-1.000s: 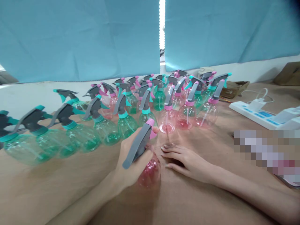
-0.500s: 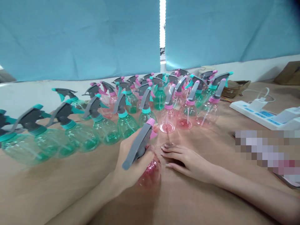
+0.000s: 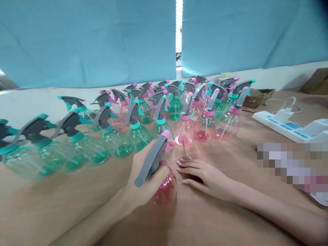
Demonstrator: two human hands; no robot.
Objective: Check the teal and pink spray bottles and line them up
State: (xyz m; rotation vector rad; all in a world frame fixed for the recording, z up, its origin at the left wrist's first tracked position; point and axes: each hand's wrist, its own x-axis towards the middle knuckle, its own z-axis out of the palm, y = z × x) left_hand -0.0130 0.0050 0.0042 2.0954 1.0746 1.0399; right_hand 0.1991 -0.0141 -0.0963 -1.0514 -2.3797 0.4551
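In front of me my left hand (image 3: 143,177) is wrapped round the neck of a pink spray bottle (image 3: 165,191) with a grey trigger head and pink nozzle. The bottle stands on the brown tabletop (image 3: 202,222), its neck hidden by my fingers. To its right my right hand (image 3: 198,172) rests palm down, fingers extended, holding nothing. Just beyond the hands is a pink spray bottle (image 3: 183,131), with a green spray bottle (image 3: 139,136) farther left.
Several green and pink spray bottles stand in rows behind, from a green spray bottle (image 3: 23,160) at left to a pink spray bottle (image 3: 229,124) at right. A white power strip (image 3: 279,124) with plugs lies at right, near a blurred-out object (image 3: 292,167). Blue curtains (image 3: 89,41) hang behind.
The view has shifted very slightly. My left hand still grips the pink spray bottle, and my right hand stays flat on the table.
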